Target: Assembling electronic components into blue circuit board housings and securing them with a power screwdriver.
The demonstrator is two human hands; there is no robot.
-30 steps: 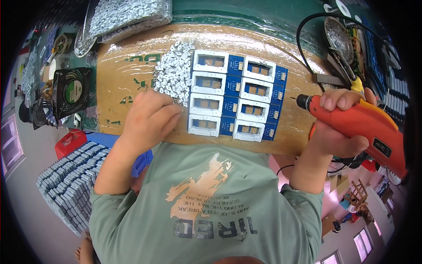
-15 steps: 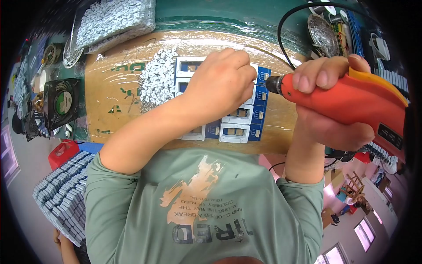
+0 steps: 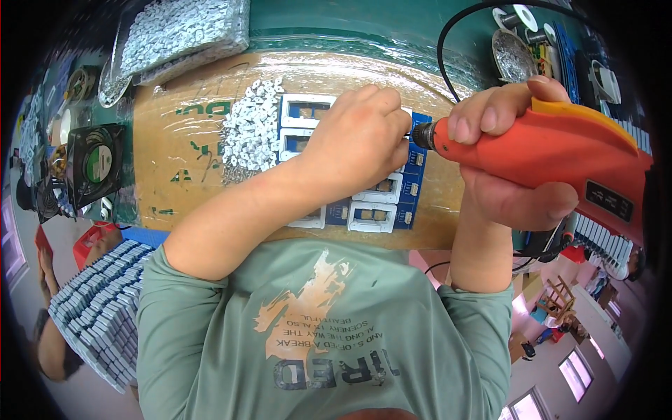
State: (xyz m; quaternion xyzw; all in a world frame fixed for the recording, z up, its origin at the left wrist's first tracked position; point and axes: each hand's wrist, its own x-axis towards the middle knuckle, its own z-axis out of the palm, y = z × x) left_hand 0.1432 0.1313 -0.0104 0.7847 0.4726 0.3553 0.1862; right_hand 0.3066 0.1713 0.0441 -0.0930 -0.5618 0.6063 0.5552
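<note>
My right hand [image 3: 493, 115] is wrapped round a red electric screwdriver [image 3: 532, 150] with an orange lever. Its black chuck [image 3: 423, 136] points left and sits right beside my left hand [image 3: 367, 136]. The fingers of that hand are curled down over a blue circuit board [image 3: 414, 160]; whatever they pinch is hidden beneath them. White rectangular plastic frames [image 3: 352, 215] sit in rows on the blue boards, several partly covered by my left hand and forearm. Left of the boards lies a heap of small white plastic pieces [image 3: 250, 129], with loose screws [image 3: 238, 173] at its near edge.
A clear bag of white pieces [image 3: 183, 35] lies at the far left, a black fan [image 3: 96, 164] nearer. Stacked grey-white parts [image 3: 98, 308] stand lower left, beside another person's arm [image 3: 52, 343]. A black cable [image 3: 442, 52] arcs near a metal dish [image 3: 509, 56], far right.
The screwdriver has moved left, bringing its chuck up against my left hand's side. My left hand stays over the boards, which sit slightly differently in view. Another person's arm now shows more at lower left.
</note>
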